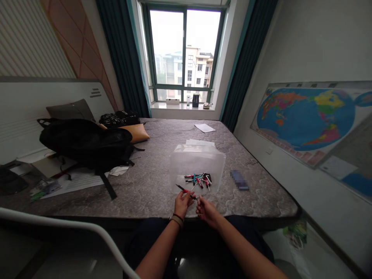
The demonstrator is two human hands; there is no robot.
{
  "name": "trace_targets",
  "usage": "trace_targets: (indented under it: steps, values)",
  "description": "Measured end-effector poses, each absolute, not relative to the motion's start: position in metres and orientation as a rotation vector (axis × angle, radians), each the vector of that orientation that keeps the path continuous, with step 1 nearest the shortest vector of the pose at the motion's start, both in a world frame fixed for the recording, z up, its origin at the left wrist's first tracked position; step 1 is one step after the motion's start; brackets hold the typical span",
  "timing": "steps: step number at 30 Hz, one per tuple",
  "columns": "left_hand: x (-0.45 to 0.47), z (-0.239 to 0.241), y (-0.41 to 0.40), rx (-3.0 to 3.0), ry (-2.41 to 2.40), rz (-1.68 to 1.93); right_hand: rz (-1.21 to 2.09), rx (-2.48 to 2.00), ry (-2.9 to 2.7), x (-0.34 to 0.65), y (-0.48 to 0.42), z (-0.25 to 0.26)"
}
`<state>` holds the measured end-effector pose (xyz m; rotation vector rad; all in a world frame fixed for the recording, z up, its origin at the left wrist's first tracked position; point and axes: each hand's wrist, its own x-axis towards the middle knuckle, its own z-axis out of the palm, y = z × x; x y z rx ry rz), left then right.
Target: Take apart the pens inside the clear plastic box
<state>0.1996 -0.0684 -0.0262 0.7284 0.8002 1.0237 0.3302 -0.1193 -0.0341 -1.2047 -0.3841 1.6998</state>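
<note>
My left hand (182, 204) pinches a slim red and black pen (186, 191) near its tip end, the barrel slanting up and to the left over the near edge of the mattress (151, 182). My right hand (207, 211) is closed just beside it, fingertips meeting the left at the pen's near end; something small may be pinched there, but it is too tiny for me to say what.

Both hands work right at the mattress edge, above my lap. I judge that a small loose part slipping from my right fingers would drop past the edge to the dark floor, or roll into the quilted seams and be hard to find. The pen itself, held only by fingertips, could twist out the same way.

Just beyond my hands stands a clear plastic tub (197, 157), open on top. On its floor lies a loose heap of pen parts (199, 179): red, black, teal and white pieces crossing one another. A purple object (239, 179), blurred, lies right of the tub.
</note>
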Motion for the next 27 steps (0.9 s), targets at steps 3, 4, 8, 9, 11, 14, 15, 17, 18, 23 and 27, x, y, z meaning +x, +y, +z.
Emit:
trace_targets:
  steps: [3,4,8,9,11,14,15,17,18,23,27]
  values:
    - [0.202,-0.031,-0.058,0.766,0.855,1.051,1.691,-1.220,-0.325,0.337,-0.112,-0.037]
    - [0.203,-0.033,-0.054,0.778,0.878,1.058,1.687,-1.228,-0.312,0.338,-0.109,-0.037]
    - [0.207,-0.039,-0.042,0.770,0.925,1.074,1.723,-1.224,-0.328,0.343,-0.096,-0.040]
    - [0.208,-0.039,-0.039,0.760,0.919,1.065,1.727,-1.225,-0.340,0.344,-0.093,-0.041]
    - [0.210,-0.039,-0.035,0.751,0.894,1.045,1.713,-1.242,-0.374,0.347,-0.086,-0.042]
    - [0.213,-0.037,-0.029,0.750,0.851,1.036,1.653,-1.287,-0.480,0.353,-0.075,-0.041]
    - [0.214,-0.037,-0.027,0.754,0.842,1.038,1.641,-1.303,-0.510,0.355,-0.071,-0.040]
    - [0.214,-0.036,-0.022,0.773,0.829,1.034,1.644,-1.314,-0.529,0.358,-0.065,-0.037]
    - [0.213,-0.035,-0.020,0.789,0.824,1.026,1.654,-1.311,-0.520,0.359,-0.062,-0.035]
    - [0.207,-0.028,-0.011,0.865,0.832,1.002,1.697,-1.224,-0.540,0.358,-0.048,-0.029]
    - [0.206,-0.023,-0.008,0.852,0.932,1.072,1.632,-1.205,-0.612,0.352,-0.034,-0.028]
